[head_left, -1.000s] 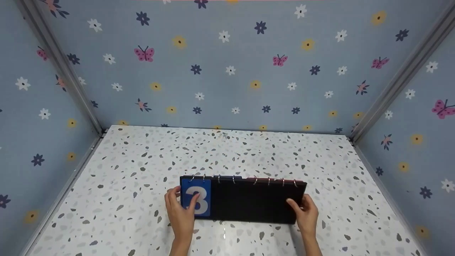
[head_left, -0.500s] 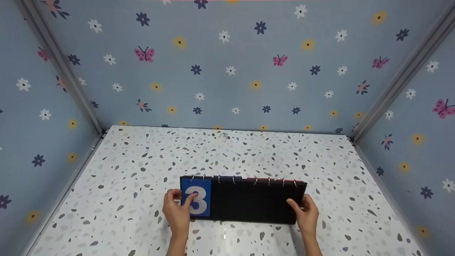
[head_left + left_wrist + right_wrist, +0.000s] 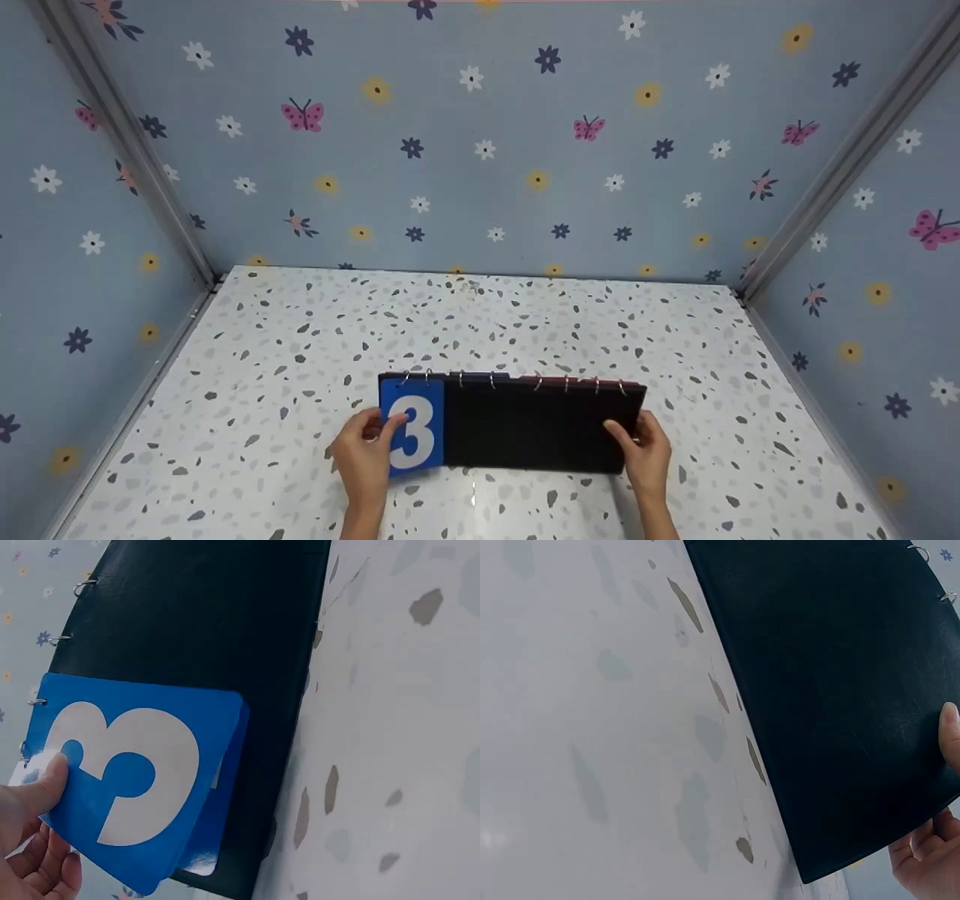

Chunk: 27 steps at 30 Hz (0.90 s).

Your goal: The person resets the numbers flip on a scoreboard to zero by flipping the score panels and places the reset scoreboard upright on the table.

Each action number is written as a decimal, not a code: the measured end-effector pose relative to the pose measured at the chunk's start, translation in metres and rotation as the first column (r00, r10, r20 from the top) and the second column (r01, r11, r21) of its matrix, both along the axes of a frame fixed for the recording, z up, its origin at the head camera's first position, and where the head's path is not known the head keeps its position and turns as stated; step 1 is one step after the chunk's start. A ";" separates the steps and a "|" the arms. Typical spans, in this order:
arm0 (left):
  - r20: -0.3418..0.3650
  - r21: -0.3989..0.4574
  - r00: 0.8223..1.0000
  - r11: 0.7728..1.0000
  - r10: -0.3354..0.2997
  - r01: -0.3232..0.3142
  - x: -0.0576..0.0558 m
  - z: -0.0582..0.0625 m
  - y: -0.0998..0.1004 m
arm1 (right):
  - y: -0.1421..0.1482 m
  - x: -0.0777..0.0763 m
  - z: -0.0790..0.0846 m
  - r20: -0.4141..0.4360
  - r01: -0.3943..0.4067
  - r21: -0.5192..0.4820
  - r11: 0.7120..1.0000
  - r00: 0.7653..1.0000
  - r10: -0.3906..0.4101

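Note:
A black flip scoreboard stands tilted on the speckled table, metal rings along its top edge. At its left end hangs a blue number card with a white 3. My left hand pinches that card by its left edge, thumb in front and fingers behind. In the left wrist view the card is lifted off the board, with another blue card showing beneath it. My right hand grips the board's right end, thumb on the black face and fingers behind.
The white speckled table spreads around the board. Blue walls with flowers and butterflies enclose it at the back and both sides, with grey metal posts in the corners. Dark blue and red edges show behind the board's top.
My left hand has shifted left and slightly down, its thumb sliding toward the card's left edge. The card's lower edge has come away from the board toward me. My right hand stays put.

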<state>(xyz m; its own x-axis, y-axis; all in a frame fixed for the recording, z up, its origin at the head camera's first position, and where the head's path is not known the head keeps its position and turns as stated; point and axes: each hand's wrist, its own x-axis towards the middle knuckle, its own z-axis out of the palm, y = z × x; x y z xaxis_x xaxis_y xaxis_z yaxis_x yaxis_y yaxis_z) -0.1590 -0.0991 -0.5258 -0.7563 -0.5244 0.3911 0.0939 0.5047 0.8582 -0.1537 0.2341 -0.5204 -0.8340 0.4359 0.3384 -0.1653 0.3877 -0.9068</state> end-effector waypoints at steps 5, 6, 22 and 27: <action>0.008 -0.129 1.000 0.991 0.020 -0.019 0.008 0.008 -0.002 | 0.001 0.000 -0.001 -0.018 -0.003 -0.011 1.000 1.000 0.003; 0.013 -0.151 1.000 0.988 0.022 -0.020 0.009 0.009 -0.002 | 0.001 0.000 -0.002 -0.021 -0.003 -0.011 1.000 1.000 0.002; 0.206 -0.088 0.977 0.993 -0.061 0.081 0.020 0.045 -0.007 | 0.013 -0.012 -0.028 -0.024 0.007 -0.003 1.000 1.000 -0.007; 0.218 0.079 0.959 0.983 -0.181 0.167 0.021 0.056 -0.016 | 0.017 -0.016 -0.039 -0.078 0.005 -0.009 1.000 0.997 -0.006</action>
